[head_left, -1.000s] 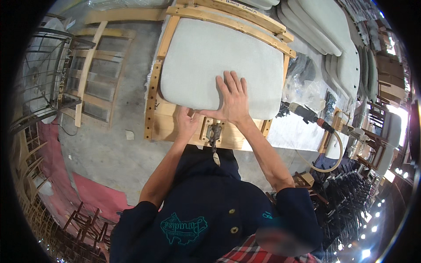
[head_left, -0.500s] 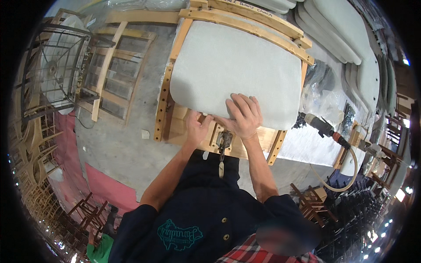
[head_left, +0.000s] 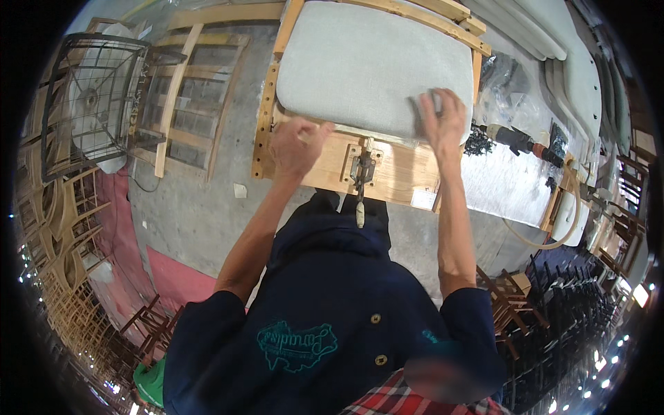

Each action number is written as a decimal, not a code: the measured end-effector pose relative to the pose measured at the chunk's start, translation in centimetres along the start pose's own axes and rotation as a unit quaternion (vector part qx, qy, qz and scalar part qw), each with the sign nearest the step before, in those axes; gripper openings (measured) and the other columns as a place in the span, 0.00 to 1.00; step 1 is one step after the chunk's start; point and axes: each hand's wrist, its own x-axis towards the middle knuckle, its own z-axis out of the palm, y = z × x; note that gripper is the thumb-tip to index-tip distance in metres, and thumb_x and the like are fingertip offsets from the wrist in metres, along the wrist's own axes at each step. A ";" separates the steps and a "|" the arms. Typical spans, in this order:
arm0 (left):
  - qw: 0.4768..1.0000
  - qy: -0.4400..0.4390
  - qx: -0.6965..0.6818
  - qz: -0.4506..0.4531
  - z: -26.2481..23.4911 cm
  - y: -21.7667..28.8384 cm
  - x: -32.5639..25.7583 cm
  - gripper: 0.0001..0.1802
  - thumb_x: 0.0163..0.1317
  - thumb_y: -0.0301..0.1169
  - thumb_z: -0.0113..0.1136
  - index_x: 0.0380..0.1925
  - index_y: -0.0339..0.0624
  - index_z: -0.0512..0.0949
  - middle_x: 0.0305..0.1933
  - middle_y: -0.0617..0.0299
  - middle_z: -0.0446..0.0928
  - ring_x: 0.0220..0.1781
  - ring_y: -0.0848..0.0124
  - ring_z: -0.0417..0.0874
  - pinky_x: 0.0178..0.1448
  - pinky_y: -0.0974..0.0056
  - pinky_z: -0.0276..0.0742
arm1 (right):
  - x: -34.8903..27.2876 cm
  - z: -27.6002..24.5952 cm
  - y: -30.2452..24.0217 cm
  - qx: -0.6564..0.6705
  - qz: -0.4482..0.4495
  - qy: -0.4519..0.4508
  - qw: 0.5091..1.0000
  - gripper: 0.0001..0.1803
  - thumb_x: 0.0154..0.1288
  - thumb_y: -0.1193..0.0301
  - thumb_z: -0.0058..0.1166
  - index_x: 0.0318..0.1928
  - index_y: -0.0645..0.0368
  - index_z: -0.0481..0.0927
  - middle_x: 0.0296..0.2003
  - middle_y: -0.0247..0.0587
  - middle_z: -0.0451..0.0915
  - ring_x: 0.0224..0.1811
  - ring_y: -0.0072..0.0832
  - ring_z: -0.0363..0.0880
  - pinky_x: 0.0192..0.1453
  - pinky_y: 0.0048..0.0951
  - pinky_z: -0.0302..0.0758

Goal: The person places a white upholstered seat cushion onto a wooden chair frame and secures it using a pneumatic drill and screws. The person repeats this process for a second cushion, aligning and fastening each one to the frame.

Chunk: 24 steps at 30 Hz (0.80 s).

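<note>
A pale grey fabric-covered chair seat pad (head_left: 373, 66) lies in a wooden jig (head_left: 265, 131). My left hand (head_left: 297, 147) is at the pad's near left corner, fingers curled and thumb side toward the edge; whatever lies between the fingers is hidden. Over the pad's right side is my right hand (head_left: 444, 119), somewhat blurred, its fingers stretched out and apart and holding nothing visible. Between the hands, a metal toggle clamp (head_left: 362, 166) is fixed to the jig's front board (head_left: 408, 173), its handle pointing toward me.
A power screwdriver (head_left: 515, 140) with a hose lies right of the jig, beside a heap of small black screws (head_left: 478, 143). More grey pads (head_left: 577, 97) are stacked at the far right. On the left stand a wire rack (head_left: 90, 100) and a wooden pallet (head_left: 190, 104).
My hands have moved apart: the right one slid to the pad's right side, the left one shifted left. A strip of the jig's front board now shows more along the pad's near edge.
</note>
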 end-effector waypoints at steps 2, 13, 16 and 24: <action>0.990 0.072 0.003 0.118 -0.8 0.9 3.1 0.25 0.61 0.46 0.72 0.47 0.36 0.83 0.48 0.52 0.85 0.50 0.55 0.83 0.59 0.51 0.75 | 0.6 -0.4 2.7 -0.094 -0.007 0.009 0.995 0.34 0.68 0.46 0.61 0.58 0.64 0.81 0.62 0.63 0.75 0.66 0.56 0.70 0.74 0.54 0.62; 0.952 -0.050 0.184 0.238 5.6 -1.5 12.7 0.40 0.68 0.59 0.58 0.72 0.47 0.69 0.79 0.54 0.62 0.81 0.50 0.57 0.81 0.39 0.51 | 1.3 3.7 4.7 -0.217 -0.048 -0.042 0.974 0.39 0.75 0.44 0.44 0.74 0.58 0.65 0.72 0.60 0.61 0.77 0.55 0.55 0.77 0.64 0.51; 0.952 -0.049 0.175 0.245 6.2 -1.9 13.7 0.39 0.68 0.59 0.58 0.71 0.48 0.70 0.79 0.55 0.62 0.80 0.50 0.57 0.81 0.38 0.51 | 2.0 4.2 5.2 -0.198 -0.062 -0.025 0.978 0.38 0.74 0.46 0.48 0.74 0.57 0.65 0.72 0.60 0.61 0.77 0.55 0.55 0.76 0.65 0.51; 0.960 -0.025 0.149 0.237 6.7 -2.1 12.2 0.39 0.66 0.55 0.63 0.70 0.44 0.70 0.77 0.49 0.64 0.79 0.45 0.59 0.79 0.35 0.52 | 0.6 4.7 4.7 -0.158 -0.038 0.033 0.986 0.30 0.68 0.52 0.60 0.63 0.57 0.77 0.65 0.56 0.72 0.73 0.54 0.64 0.76 0.60 0.56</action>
